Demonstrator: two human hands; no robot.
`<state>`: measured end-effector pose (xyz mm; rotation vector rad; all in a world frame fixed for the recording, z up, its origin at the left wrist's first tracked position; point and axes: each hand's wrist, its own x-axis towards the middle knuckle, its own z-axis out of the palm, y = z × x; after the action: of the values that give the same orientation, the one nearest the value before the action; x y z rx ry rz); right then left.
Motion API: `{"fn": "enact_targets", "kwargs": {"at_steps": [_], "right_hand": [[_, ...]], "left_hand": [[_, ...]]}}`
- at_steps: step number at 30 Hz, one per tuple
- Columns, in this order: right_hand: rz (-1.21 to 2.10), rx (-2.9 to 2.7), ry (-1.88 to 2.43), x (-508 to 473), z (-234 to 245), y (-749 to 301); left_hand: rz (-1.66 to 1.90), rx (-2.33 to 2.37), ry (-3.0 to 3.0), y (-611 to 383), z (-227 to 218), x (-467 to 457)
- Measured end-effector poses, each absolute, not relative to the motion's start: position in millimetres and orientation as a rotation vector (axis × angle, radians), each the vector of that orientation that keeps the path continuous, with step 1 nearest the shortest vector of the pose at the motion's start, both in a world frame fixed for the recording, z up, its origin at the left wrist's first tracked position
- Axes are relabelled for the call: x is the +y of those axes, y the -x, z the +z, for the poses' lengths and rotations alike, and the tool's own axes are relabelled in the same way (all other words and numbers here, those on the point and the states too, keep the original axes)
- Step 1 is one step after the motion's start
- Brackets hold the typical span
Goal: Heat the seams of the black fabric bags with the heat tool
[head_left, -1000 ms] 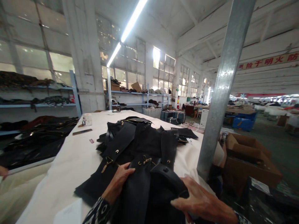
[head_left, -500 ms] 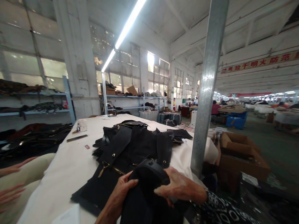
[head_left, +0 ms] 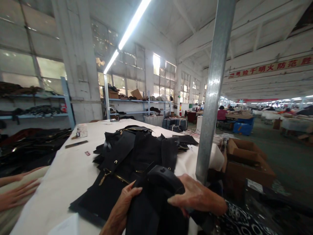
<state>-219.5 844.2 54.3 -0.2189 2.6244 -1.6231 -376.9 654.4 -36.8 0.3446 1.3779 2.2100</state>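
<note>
A black bag piece (head_left: 156, 199) with a curved strap lies at the near end of the white table (head_left: 73, 169). My left hand (head_left: 124, 204) grips its left side, thumb on top and fingers wrapped under. From the right, my right hand (head_left: 195, 197) closes over the rounded strap end. Beyond them spreads a pile of black bag panels (head_left: 137, 150) with brass rings and clips.
A metal post (head_left: 210, 94) stands at the table's right edge. Cardboard boxes (head_left: 246, 163) sit on the floor to the right. Another person's hands (head_left: 17, 192) rest at the left edge. A ruler (head_left: 76, 144) and small items lie far left; shelves (head_left: 36, 111) line the wall.
My right hand came in from the lower right and closed on the strap end. The piece rose slightly. The other person's hands came into view at the left.
</note>
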Motion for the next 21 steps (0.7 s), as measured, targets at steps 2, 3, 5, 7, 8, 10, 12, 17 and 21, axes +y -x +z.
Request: {"fn": "enact_targets", "kwargs": {"at_steps": [2,3,5,7,8,10,12,17,21], "right_hand": [[-1.581,2.619,0.172,839.8,48.6,218.4],[-1.562,2.621,0.161,838.1,46.8,219.7],[-1.557,2.622,0.160,836.9,46.3,225.0],[-1.603,2.652,0.180,839.1,50.1,231.7],[-1.634,2.687,0.184,841.5,53.4,234.6],[-1.686,2.780,0.165,848.6,61.3,237.4],[-1.717,2.843,0.126,857.6,68.7,235.0],[-1.646,2.802,0.095,874.5,65.6,209.2],[-1.572,2.715,-0.056,873.3,42.3,185.8]], "left_hand": [[2.179,1.358,-0.404,372.7,-34.1,656.7],[2.148,1.351,-0.435,370.3,-32.6,657.7],[2.103,1.353,-0.465,365.7,-29.8,658.9],[2.118,1.380,-0.428,362.3,-27.9,659.4],[2.136,1.402,-0.392,361.5,-27.5,659.3],[2.159,1.452,-0.319,361.8,-27.6,658.5],[2.151,1.495,-0.271,364.0,-28.9,657.0],[2.149,1.507,-0.261,367.7,-31.1,655.4],[2.118,1.484,-0.295,365.3,-28.9,659.2]]}}
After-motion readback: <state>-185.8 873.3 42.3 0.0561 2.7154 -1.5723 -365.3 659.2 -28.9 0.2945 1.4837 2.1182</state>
